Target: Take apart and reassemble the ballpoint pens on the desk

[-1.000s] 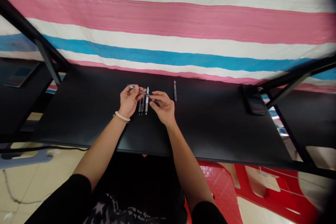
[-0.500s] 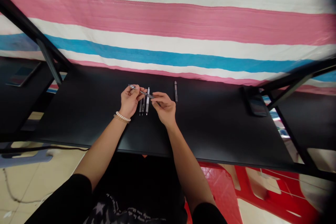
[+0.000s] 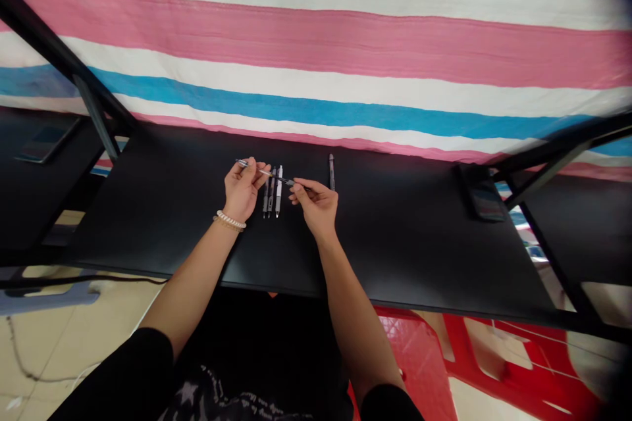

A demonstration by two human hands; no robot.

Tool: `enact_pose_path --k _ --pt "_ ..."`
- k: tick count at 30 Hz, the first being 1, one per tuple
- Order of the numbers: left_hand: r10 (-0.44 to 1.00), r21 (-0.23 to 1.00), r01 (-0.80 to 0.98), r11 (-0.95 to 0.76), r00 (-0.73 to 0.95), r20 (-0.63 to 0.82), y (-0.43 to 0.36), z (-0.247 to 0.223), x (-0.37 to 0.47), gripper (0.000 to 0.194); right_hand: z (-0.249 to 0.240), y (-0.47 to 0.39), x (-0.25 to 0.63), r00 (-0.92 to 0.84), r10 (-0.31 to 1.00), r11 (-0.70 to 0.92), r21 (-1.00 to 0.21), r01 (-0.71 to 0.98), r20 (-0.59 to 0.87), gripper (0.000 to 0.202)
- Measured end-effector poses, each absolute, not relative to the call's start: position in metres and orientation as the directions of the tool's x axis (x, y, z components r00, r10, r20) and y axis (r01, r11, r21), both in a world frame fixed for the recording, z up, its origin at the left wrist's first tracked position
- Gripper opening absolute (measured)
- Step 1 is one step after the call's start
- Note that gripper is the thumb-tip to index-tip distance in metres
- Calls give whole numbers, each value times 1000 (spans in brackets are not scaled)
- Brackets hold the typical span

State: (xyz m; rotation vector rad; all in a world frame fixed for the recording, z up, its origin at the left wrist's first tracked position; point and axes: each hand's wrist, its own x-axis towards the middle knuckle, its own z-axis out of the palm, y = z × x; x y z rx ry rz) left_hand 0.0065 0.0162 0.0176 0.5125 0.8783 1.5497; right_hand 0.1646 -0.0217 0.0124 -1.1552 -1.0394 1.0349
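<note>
Pinching a pen (image 3: 288,181) above the black table (image 3: 419,243).
The person's left hand (image 3: 241,195) grips one end, the right hand (image 3: 318,209) the other.

Blk tee (image 3: 266,335), short slvs, both blk: L slv (image 3: 116,371), R slv (image 3: 390,401). Greyish-wht print (image 3: 186,393) low on front, w/ star shape & patchy bits; small wht lettering (image 3: 257,401) alongside, in curvy lines, too small to read. L wrist (image 3: 237,212): wht coil-type band (image 3: 231,220), tan band (image 3: 228,227) right by it, prob. beaded, a bit blurry.
</note>
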Motion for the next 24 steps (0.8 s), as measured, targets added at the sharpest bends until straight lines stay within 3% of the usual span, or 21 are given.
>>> enact_pose_path --k 7,11,16,18,21,24 --pt "991 796 -601 69 -53 -126 8 17 16 31 9 -25 155 173 980 112 -990 -89 96 40" --pt "994 803 -593 64 -35 -106 7 18 16 34 9 -26 158 94 996 17 -999 -36 14 47" --pt "990 798 -602 31 -93 -108 9 18 13 36 9 -25 164 118 979 162 -986 48 166 41" --pt "989 804 -594 30 -99 -110 10 17 12 34 9 -24 165 71 987 140 -988 64 144 39" --pt "990 806 -591 31 -92 -105 11 15 12 33 10 -23 166 47 996 72 -997 22 73 46" --pt "989 799 -601 28 -101 -110 11 15 12 33 10 -23 166 28 994 108 -993 -37 107 47"
